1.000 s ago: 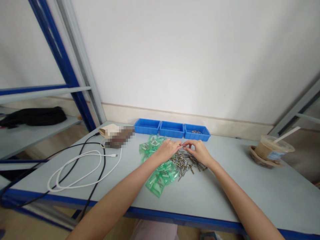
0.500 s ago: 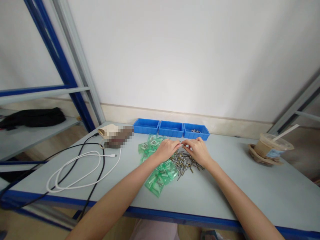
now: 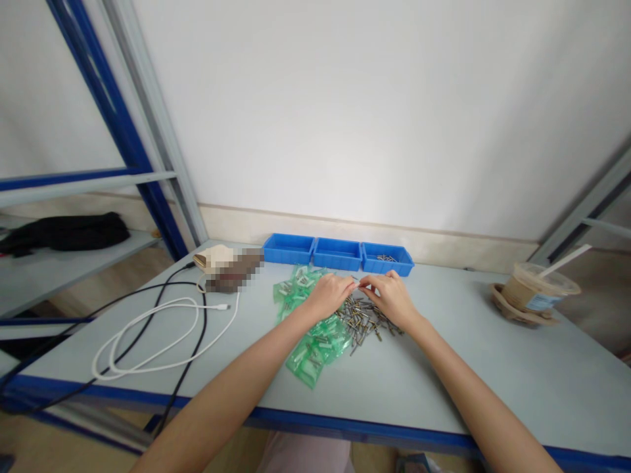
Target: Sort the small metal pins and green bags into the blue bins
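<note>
My left hand (image 3: 331, 294) and my right hand (image 3: 390, 295) meet fingertip to fingertip over a heap of small metal screw-like pieces (image 3: 362, 322). Both are closed in a pinch around something small and whitish that I cannot identify. Under and left of my left hand lie green plastic bags (image 3: 315, 348) with metal pieces and white bits inside. Behind my hands stand three blue bins in a row: a left bin (image 3: 288, 256), a middle bin (image 3: 337, 261) and a right bin (image 3: 387, 265), which holds some metal pieces.
A white cable (image 3: 148, 368) and a black cable (image 3: 197, 348) are looped on the table's left, near a beige pouch (image 3: 214, 259). At the right, a drink cup (image 3: 532, 289) with a straw sits in a cardboard holder (image 3: 517, 315). The wall rises behind the bins.
Both hands stay in nearly the same place, their fingertips shifting only slightly against each other. Bags, metal pieces and bins have not moved.
</note>
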The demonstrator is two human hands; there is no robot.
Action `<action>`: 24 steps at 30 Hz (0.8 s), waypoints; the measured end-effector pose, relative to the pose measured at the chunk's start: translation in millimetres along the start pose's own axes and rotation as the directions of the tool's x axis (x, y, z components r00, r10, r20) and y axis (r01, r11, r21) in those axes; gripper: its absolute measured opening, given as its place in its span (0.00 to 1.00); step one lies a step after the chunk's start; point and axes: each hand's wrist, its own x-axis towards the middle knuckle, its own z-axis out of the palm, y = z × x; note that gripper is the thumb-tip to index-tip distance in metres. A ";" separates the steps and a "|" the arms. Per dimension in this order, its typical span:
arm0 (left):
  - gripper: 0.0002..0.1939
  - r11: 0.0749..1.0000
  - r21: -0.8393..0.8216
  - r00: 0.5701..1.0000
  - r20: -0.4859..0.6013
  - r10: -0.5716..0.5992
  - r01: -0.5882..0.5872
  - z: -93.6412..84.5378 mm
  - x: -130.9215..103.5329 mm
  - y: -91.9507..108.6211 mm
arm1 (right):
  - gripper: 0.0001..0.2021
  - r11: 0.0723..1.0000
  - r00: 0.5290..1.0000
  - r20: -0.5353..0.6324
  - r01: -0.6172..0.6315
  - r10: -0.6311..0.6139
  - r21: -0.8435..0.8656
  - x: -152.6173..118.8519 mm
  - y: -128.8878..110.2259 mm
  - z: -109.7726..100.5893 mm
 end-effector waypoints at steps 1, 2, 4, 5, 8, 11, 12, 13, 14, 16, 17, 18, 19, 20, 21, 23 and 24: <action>0.18 1.000 -0.015 1.000 -0.001 -0.005 0.005 -0.1 -0.2 -0.3 | 0.10 1.000 1.000 -0.001 0.000 0.000 0.015 0.0 0.1 -0.5; 0.18 1.000 -0.029 1.000 -0.001 -0.009 0.009 -0.1 -0.4 -0.6 | 0.09 0.999 1.000 -0.004 -0.002 0.002 0.033 0.0 0.2 -1.2; 0.15 0.998 -0.053 1.000 0.003 -0.018 0.018 0.3 -0.9 -1.2 | 0.09 0.997 1.000 -0.010 -0.017 0.018 0.069 0.1 0.6 -2.8; 0.15 0.998 -0.060 1.000 0.003 -0.025 0.025 0.7 -1.2 -1.5 | 0.09 0.996 1.000 -0.010 -0.029 0.030 0.085 0.2 0.7 -3.6; 0.14 0.997 -0.072 0.999 -0.004 -0.040 0.039 2.2 -1.6 -2.3 | 0.08 0.990 0.998 0.010 -0.056 0.056 0.130 0.8 0.6 -5.8; 0.13 0.996 -0.087 0.999 -0.026 -0.035 0.033 3.2 -1.7 -2.8 | 0.07 0.982 0.998 0.046 -0.059 0.051 0.180 1.5 0.2 -7.1; 0.13 0.996 -0.090 0.999 -0.030 -0.028 0.025 3.3 -1.6 -2.8 | 0.06 0.980 0.997 0.054 -0.058 0.049 0.192 1.6 0.2 -7.1; 0.13 0.996 -0.091 0.999 -0.032 -0.020 0.017 3.3 -1.6 -2.8 | 0.06 0.978 0.997 0.059 -0.059 0.048 0.198 1.7 0.2 -7.0; 0.12 0.996 -0.092 0.999 -0.032 -0.013 0.010 3.3 -1.4 -2.8 | 0.06 0.978 0.997 0.060 -0.060 0.049 0.200 1.7 0.3 -6.7; 0.12 0.996 -0.092 1.000 -0.028 -0.010 0.008 3.2 -1.2 -2.5 | 0.06 0.979 0.997 0.053 -0.060 0.051 0.193 1.6 0.8 -5.4; 0.13 0.996 -0.091 1.000 -0.024 -0.015 0.013 3.1 -1.0 -2.3 | 0.06 0.981 0.998 0.048 -0.058 0.050 0.187 1.5 1.2 -4.6; 0.14 0.996 -0.089 1.000 -0.020 -0.021 0.019 3.0 -1.0 -2.1 | 0.06 0.982 0.998 0.044 -0.055 0.048 0.179 1.3 1.7 -3.6; 0.15 0.996 -0.088 0.999 -0.017 -0.027 0.025 3.0 -1.0 -1.9 | 0.07 0.984 0.998 0.039 -0.050 0.044 0.169 1.2 2.1 -2.8; 0.15 0.995 -0.092 0.999 -0.014 -0.029 0.028 2.9 -1.1 -1.8 | 0.08 0.987 0.999 0.036 -0.045 0.040 0.156 1.0 2.5 -2.1; 0.15 0.995 -0.101 1.000 -0.012 -0.029 0.027 2.9 -1.2 -1.7 | 0.09 0.989 0.999 0.036 -0.039 0.035 0.142 0.8 2.7 -1.7; 0.15 0.992 -0.121 1.000 -0.011 -0.024 0.023 2.8 -1.4 -1.8 | 0.11 0.993 0.999 0.040 -0.025 0.021 0.112 0.4 2.5 -1.7; 0.15 0.992 -0.125 1.000 -0.012 -0.022 0.021 2.7 -1.4 -1.9 | 0.11 0.995 0.999 0.044 -0.019 0.014 0.099 0.3 2.2 -2.1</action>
